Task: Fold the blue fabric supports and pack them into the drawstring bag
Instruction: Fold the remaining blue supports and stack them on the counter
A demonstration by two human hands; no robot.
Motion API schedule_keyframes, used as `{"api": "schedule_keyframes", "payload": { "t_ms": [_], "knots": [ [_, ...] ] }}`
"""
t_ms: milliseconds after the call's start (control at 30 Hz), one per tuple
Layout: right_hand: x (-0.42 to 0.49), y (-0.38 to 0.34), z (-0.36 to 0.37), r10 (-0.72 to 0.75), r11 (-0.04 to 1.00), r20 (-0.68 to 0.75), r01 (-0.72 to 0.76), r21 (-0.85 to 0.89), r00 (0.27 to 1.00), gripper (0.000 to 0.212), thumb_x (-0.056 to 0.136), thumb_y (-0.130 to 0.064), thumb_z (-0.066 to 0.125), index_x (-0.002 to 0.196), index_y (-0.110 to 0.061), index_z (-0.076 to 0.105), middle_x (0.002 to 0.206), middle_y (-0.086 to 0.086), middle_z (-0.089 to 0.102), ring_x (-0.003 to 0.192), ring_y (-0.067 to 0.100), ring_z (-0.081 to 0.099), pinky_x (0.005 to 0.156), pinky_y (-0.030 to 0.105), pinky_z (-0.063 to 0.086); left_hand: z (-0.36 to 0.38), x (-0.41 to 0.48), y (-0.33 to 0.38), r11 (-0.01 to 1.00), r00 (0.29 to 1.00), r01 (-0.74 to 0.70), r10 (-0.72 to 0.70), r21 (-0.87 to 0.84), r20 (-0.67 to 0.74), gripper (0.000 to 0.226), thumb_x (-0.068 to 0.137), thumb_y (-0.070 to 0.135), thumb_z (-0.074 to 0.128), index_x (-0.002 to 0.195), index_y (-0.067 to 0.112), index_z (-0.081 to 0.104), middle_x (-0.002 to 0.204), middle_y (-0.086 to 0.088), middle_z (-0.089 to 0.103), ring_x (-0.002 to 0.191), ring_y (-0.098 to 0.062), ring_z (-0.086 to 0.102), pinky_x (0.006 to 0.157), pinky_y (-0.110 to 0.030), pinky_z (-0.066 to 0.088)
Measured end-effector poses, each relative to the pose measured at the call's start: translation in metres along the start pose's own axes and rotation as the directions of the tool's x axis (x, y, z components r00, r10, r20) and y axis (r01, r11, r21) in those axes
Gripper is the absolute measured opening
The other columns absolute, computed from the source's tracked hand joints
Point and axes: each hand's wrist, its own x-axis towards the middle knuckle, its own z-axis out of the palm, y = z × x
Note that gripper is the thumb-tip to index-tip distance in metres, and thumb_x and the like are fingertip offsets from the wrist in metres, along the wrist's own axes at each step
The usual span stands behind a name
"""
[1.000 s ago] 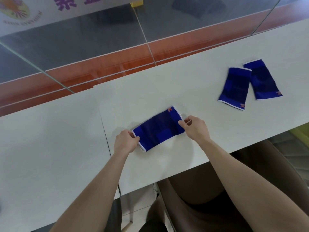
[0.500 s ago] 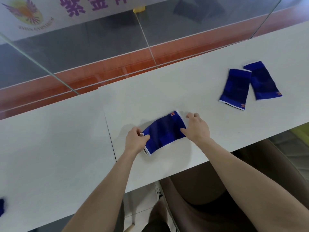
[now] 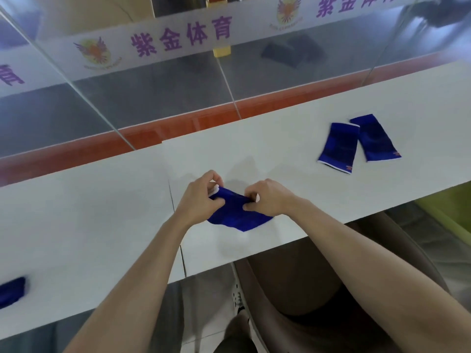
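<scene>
A blue fabric support (image 3: 238,215) with white edging is bunched up on the white table (image 3: 102,212), near its front edge. My left hand (image 3: 200,197) pinches its left end and my right hand (image 3: 267,197) pinches its right end, the two hands close together with the fabric doubled between them. Two more blue supports, one (image 3: 339,147) beside the other (image 3: 374,138), lie flat and touching at the right. A blue piece of fabric (image 3: 11,291) shows at the far left edge; what it is cannot be told.
A glass partition (image 3: 178,85) with a printed band rises just behind the table. A brown chair (image 3: 318,276) sits under the front edge, by my legs. A seam (image 3: 175,220) divides the tabletop left of my hands.
My hands have come together, folding the support's ends toward each other; it was stretched flat between them before. The view has shifted, bringing the blue piece at the far left into sight.
</scene>
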Motion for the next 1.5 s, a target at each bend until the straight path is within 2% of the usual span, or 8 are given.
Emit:
{"api": "schedule_keyframes", "payload": {
  "t_ms": [167, 300, 600, 733, 933, 1167, 1333, 1500],
  "knots": [
    [-0.063, -0.012, 0.034, 0.148, 0.93, -0.136, -0.091, 0.357, 0.98, 0.012, 0.099, -0.035, 0.069, 0.106, -0.026, 0.066, 0.096, -0.001, 0.077, 0.086, 0.021, 0.07, 0.07, 0.035, 0.054, 0.0, -0.069, 0.026, 0.994, 0.982, -0.091, 0.1, 0.063, -0.163, 0.046, 0.097, 0.005, 0.073, 0.121, 0.032, 0.045, 0.114, 0.011, 0.071, 0.095, -0.017, 0.072, 0.069, -0.024, 0.06],
    [-0.112, -0.032, 0.05, 0.282, 0.767, -0.197, -0.097, 0.634, 0.939, 0.013, 0.095, -0.024, 0.068, 0.107, -0.028, 0.065, 0.091, 0.006, 0.08, 0.076, 0.023, 0.075, 0.061, 0.034, 0.056, 0.021, -0.139, 0.037, 0.955, 0.926, -0.168, 0.238, 0.245, -0.293, 0.044, 0.098, 0.012, 0.074, 0.117, 0.035, 0.042, 0.107, 0.01, 0.075, 0.089, -0.023, 0.075, 0.075, -0.041, 0.065],
    [-0.179, -0.098, 0.074, 0.043, 0.869, -0.337, 0.131, 0.476, 0.941, 0.018, 0.095, -0.018, 0.069, 0.107, -0.03, 0.07, 0.081, -0.005, 0.079, 0.067, 0.015, 0.075, 0.064, 0.03, 0.057, 0.056, -0.268, 0.005, 0.967, 0.968, -0.16, 0.193, 0.198, -0.161, 0.058, 0.078, 0.046, 0.083, 0.128, 0.032, 0.058, 0.116, 0.016, 0.066, 0.102, -0.008, 0.066, 0.092, -0.037, 0.059],
    [-0.191, -0.142, 0.088, -0.048, 0.912, -0.326, 0.175, 0.372, 0.944, 0.015, 0.088, -0.025, 0.074, 0.098, -0.033, 0.069, 0.074, -0.008, 0.076, 0.069, 0.011, 0.071, 0.066, 0.033, 0.059, 0.052, -0.305, -0.019, 0.946, 0.941, -0.101, 0.191, 0.307, -0.279, 0.084, 0.07, 0.063, 0.085, 0.14, 0.026, 0.054, 0.132, 0.009, 0.061, 0.111, -0.015, 0.063, 0.099, -0.037, 0.054],
    [-0.197, -0.204, 0.11, -0.083, 0.912, -0.195, 0.154, 0.381, 0.977, 0.026, 0.088, -0.017, 0.065, 0.11, -0.029, 0.059, 0.063, 0.002, 0.076, 0.052, 0.019, 0.074, 0.064, 0.039, 0.066, 0.04, -0.344, -0.056, 0.979, 0.855, 0.047, 0.063, 0.2, -0.514, 0.022, 0.095, 0.027, 0.067, 0.115, 0.032, 0.058, 0.093, 0.013, 0.072, 0.077, -0.015, 0.065, 0.073, -0.043, 0.058],
    [-0.196, -0.269, 0.138, 0.055, 0.846, -0.04, -0.025, 0.533, 0.998, 0.019, 0.096, -0.017, 0.063, 0.113, -0.014, 0.054, 0.064, 0.015, 0.077, 0.058, 0.032, 0.079, 0.071, 0.052, 0.069, 0.01, -0.388, -0.101, 0.952, 0.879, -0.09, 0.214, 0.293, -0.427, 0.023, 0.096, 0.022, 0.044, 0.107, 0.023, 0.063, 0.115, 0.012, 0.067, 0.08, -0.021, 0.063, 0.067, -0.04, 0.056],
    [-0.198, -0.311, 0.152, 0.163, 0.759, 0.01, -0.132, 0.638, 0.987, 0.021, 0.095, -0.012, 0.06, 0.113, -0.005, 0.055, 0.071, 0.02, 0.079, 0.061, 0.035, 0.08, 0.068, 0.044, 0.07, -0.004, -0.405, -0.122, 0.982, 0.911, -0.067, 0.132, 0.175, -0.391, 0.046, 0.088, 0.055, 0.071, 0.122, 0.024, 0.068, 0.124, 0.015, 0.063, 0.102, -0.006, 0.062, 0.084, -0.026, 0.055],
    [-0.199, -0.331, 0.17, 0.163, 0.723, 0.074, -0.17, 0.67, 0.984, 0.029, 0.093, -0.014, 0.063, 0.12, -0.005, 0.054, 0.081, 0.02, 0.081, 0.068, 0.04, 0.081, 0.078, 0.055, 0.069, -0.018, -0.402, -0.152, 0.98, 0.893, -0.023, 0.108, 0.195, -0.436, 0.016, 0.085, 0.016, 0.066, 0.1, 0.02, 0.07, 0.097, 0.013, 0.058, 0.079, -0.015, 0.059, 0.07, -0.039, 0.056]
  ]
}}
